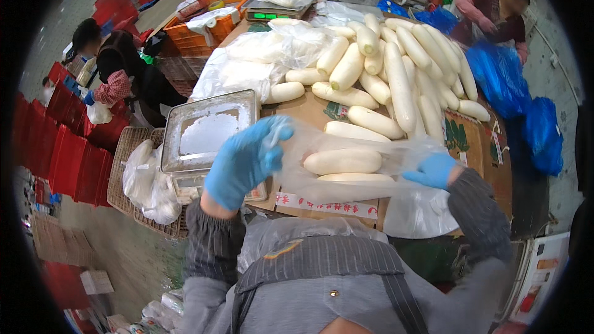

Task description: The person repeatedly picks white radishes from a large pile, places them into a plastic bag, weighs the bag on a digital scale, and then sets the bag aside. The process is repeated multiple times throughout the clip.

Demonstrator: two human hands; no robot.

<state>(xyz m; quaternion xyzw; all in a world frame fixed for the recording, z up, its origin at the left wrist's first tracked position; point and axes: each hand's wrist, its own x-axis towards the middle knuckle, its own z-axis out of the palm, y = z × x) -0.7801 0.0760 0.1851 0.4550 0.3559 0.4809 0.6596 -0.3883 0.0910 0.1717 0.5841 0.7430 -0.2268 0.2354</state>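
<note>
My left hand, in a blue glove, pinches the gathered end of a clear plastic bag beside a metal-topped scale. The bag stretches rightwards across the cardboard-covered table. Through its film show a white daikon radish and part of a second daikon. My right hand, also gloved in blue, is at the bag's other end; blur and film hide how its fingers lie. Beyond the bag rises a heap of loose daikon.
Bagged daikon lie left of the heap, near a second scale. White bags rest on crates at left. Blue bags hang at the table's right edge. One person stands left, another far right. Red crates are stacked left.
</note>
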